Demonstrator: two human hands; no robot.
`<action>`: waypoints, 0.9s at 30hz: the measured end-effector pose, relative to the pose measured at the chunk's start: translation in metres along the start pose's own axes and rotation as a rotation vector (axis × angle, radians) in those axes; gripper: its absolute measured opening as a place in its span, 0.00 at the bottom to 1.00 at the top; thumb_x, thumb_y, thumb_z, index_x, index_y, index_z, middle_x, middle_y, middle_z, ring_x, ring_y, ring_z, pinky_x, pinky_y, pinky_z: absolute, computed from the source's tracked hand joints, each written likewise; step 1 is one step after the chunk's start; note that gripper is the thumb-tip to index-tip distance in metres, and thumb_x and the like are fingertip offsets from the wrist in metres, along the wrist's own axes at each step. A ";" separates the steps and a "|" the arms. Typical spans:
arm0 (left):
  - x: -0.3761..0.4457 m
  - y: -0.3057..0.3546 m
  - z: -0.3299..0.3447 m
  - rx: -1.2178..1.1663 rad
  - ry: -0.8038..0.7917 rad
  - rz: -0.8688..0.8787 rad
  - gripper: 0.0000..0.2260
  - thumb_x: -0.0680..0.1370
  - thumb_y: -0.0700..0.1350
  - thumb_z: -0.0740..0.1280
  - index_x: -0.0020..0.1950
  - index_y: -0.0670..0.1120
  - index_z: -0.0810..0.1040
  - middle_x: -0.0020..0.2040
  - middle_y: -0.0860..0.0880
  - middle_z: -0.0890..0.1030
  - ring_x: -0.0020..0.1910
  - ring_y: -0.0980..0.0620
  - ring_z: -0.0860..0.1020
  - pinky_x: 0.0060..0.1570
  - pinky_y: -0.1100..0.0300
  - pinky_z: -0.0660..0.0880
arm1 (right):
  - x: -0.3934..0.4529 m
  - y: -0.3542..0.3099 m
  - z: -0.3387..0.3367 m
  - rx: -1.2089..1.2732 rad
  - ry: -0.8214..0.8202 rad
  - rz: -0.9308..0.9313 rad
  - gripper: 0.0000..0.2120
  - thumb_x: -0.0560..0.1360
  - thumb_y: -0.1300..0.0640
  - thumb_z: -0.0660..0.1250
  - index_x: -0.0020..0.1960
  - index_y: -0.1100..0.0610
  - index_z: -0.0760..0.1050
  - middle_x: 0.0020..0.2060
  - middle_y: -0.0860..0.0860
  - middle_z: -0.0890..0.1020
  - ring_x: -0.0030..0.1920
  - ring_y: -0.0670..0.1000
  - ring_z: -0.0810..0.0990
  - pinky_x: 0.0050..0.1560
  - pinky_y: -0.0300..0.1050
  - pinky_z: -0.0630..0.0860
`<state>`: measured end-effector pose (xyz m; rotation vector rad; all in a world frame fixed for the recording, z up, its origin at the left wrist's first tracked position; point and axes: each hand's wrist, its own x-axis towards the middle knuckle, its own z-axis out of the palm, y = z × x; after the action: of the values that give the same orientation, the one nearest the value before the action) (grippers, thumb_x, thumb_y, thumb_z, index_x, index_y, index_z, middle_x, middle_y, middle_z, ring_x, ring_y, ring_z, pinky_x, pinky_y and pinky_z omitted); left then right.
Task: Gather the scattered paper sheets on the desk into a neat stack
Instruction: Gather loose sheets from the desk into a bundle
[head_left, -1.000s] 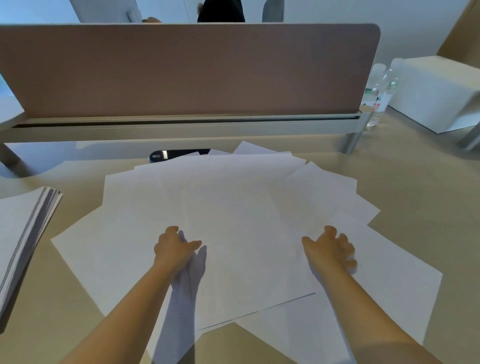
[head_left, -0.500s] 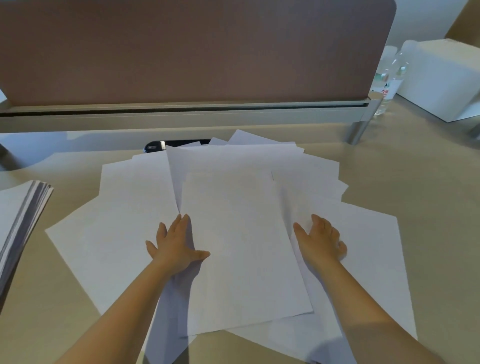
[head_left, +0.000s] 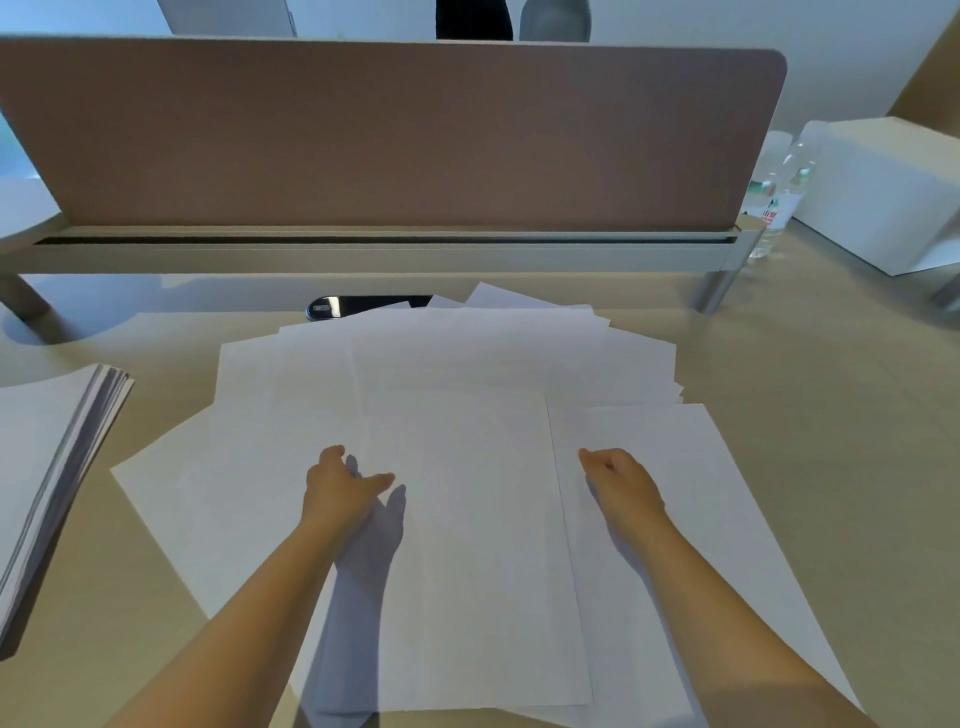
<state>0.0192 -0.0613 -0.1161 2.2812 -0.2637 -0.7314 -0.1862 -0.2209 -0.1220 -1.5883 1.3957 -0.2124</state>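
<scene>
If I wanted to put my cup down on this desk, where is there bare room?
Bare desk shows right of the scattered sheets, short of the water bottles and white box. A narrower strip lies between the sheets and the paper stack. The middle is crowded with paper and both hands.

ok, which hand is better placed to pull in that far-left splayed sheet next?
Left. The left hand rests on the sheets right beside the far-left splayed sheet, which sticks out toward the separate paper stack. The right hand sits across the top centre sheet, so it would probably have to cross over.
</scene>
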 end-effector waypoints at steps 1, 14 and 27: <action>-0.001 0.001 -0.001 -0.084 -0.019 -0.024 0.33 0.74 0.44 0.69 0.74 0.39 0.56 0.73 0.40 0.63 0.71 0.40 0.65 0.65 0.47 0.66 | -0.001 -0.001 0.003 0.033 -0.030 -0.010 0.11 0.76 0.46 0.59 0.38 0.49 0.69 0.35 0.47 0.73 0.43 0.52 0.72 0.56 0.50 0.71; -0.014 -0.003 -0.005 0.157 -0.085 -0.029 0.17 0.78 0.44 0.63 0.65 0.40 0.68 0.64 0.42 0.73 0.62 0.43 0.72 0.55 0.57 0.67 | -0.001 -0.016 0.013 -0.068 0.018 0.001 0.23 0.75 0.55 0.63 0.68 0.57 0.64 0.67 0.55 0.69 0.64 0.57 0.71 0.64 0.50 0.68; -0.018 0.012 0.024 0.166 -0.084 -0.002 0.12 0.76 0.44 0.65 0.58 0.44 0.71 0.54 0.46 0.76 0.57 0.42 0.73 0.58 0.52 0.69 | -0.001 -0.011 -0.011 -0.176 0.164 0.030 0.23 0.76 0.54 0.59 0.70 0.56 0.62 0.67 0.55 0.69 0.66 0.57 0.68 0.66 0.51 0.66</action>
<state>-0.0089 -0.0769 -0.1137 2.4103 -0.3735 -0.8345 -0.1867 -0.2273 -0.1073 -1.7237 1.6009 -0.2101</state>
